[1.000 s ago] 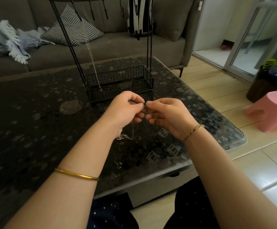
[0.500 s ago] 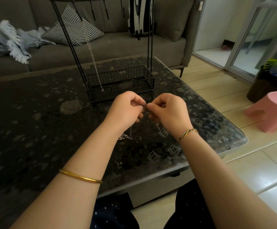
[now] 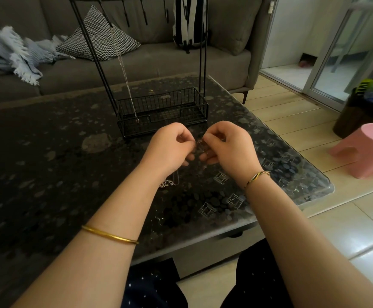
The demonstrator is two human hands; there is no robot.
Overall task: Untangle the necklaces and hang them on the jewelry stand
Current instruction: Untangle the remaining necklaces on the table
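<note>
- Evidently the untangling step is in hand: left hand and right hand, close together above the bench, each pinch a fine necklace, whose loose end dangles below the left wrist.
- One chain already hangs on the jewelry stand.
- Next, I judge: tease the knot loose gently, then lift to a hook.

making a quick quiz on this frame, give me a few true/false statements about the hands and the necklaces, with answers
1. The left hand and right hand both pinch a thin chain between them. True.
2. The jewelry stand bears no necklace. False: a hanging chain runs from its top down to its basket.
3. The gold bangle is on the right arm. False: it is on the left forearm; the right wrist wears a braided bracelet.
4. A pink stool stands on the floor right of the table. True.
</note>
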